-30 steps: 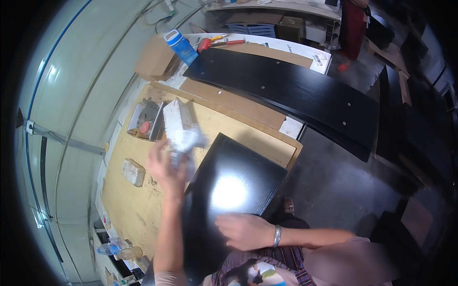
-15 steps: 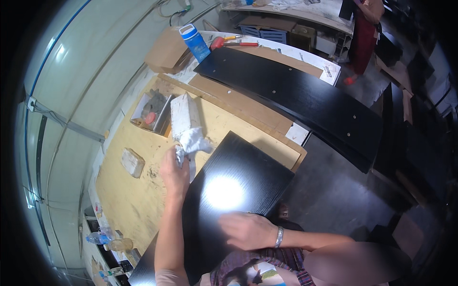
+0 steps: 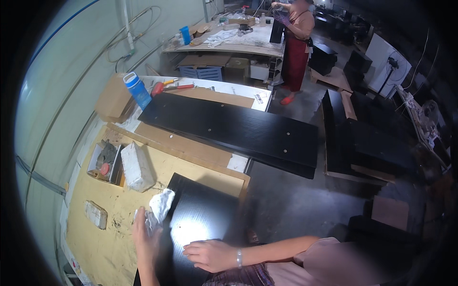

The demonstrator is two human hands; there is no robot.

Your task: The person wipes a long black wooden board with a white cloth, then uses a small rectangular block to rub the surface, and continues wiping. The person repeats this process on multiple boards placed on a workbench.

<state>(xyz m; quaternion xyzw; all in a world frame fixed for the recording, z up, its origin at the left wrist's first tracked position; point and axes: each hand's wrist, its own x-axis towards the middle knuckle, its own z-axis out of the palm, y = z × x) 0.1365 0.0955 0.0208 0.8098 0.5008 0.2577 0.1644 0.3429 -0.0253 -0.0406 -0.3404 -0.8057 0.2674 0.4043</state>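
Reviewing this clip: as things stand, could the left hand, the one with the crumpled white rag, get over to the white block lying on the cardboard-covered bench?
Probably yes. The left hand grips the rag at the dark panel's left edge, and only bare cardboard lies between it and the white block. But the rag fills the hand.

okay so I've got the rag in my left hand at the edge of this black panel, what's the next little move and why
Probably sweep the white rag in your left hand rightward across the black panel. The rag sits at the panel's left edge, and your right hand lies flat on the near part, steadying it.
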